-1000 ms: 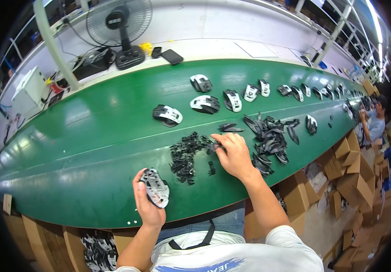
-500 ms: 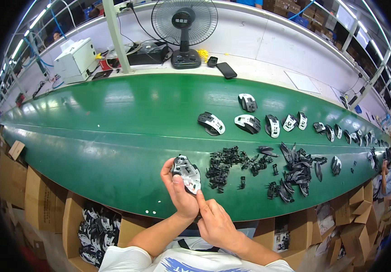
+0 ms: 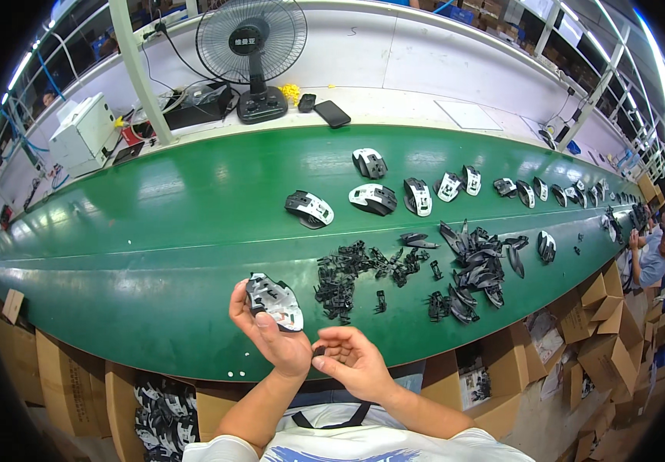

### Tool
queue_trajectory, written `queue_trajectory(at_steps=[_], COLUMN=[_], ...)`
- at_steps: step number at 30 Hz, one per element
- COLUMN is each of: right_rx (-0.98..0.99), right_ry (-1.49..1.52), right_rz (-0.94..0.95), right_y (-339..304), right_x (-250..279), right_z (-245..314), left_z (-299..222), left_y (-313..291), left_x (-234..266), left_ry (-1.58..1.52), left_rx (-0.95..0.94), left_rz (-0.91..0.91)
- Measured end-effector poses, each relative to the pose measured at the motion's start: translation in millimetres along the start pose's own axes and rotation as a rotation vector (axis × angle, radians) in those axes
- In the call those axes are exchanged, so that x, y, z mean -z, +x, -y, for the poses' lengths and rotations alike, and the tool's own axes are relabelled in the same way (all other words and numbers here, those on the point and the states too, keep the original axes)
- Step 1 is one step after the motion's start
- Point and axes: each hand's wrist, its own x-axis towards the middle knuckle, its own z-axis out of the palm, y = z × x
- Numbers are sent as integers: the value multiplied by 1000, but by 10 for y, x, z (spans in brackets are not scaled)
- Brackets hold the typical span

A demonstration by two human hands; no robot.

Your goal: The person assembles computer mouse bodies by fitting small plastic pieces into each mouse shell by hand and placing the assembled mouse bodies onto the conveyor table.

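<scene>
My left hand [image 3: 275, 343] is closed round a black-and-white computer mouse shell [image 3: 277, 299], its hollow inside turned up toward me. Close beside that wrist, my right hand [image 3: 359, 368] pinches a small black part [image 3: 319, 351], mostly hidden by the fingers. Just beyond the hands, a heap of small black clip-like parts [image 3: 338, 289] lies on the green bench [image 3: 155, 308]. To its right is a pile of curved black side pieces [image 3: 480, 266].
Several black-and-white mouse shells [image 3: 369, 199] are spread along the bench toward the right. A black fan [image 3: 259, 104] and a dark phone [image 3: 332, 114] stand on the back ledge. Below the near edge, a cardboard box [image 3: 120, 393] holds more shells. Another person [image 3: 652, 258] sits far right.
My right hand has moved from a pointing finger at the shell's lower end to a pinch on a small black part. The shell is tilted more sideways. The whole view has shifted.
</scene>
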Motion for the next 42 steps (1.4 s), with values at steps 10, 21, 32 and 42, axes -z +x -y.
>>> queue_trajectory(at_steps=[10,21,32,42], right_rx=[5,-87,345,629], right_ry=[-204,-276,-333,-777], right_rz=[-136,-64,-179,-282], right_y=[-30,-113,118,427], right_x=[52,202,298,-20], right_z=[3,2,609,603], left_z=[-29,-226,-330,-407], left_y=[-54,-149,19,-115], left_x=[-14,53,62,128], left_ry=[-35,-193,-619,-555], left_rx=[22,281,886,830], left_rz=[28,104,122,302])
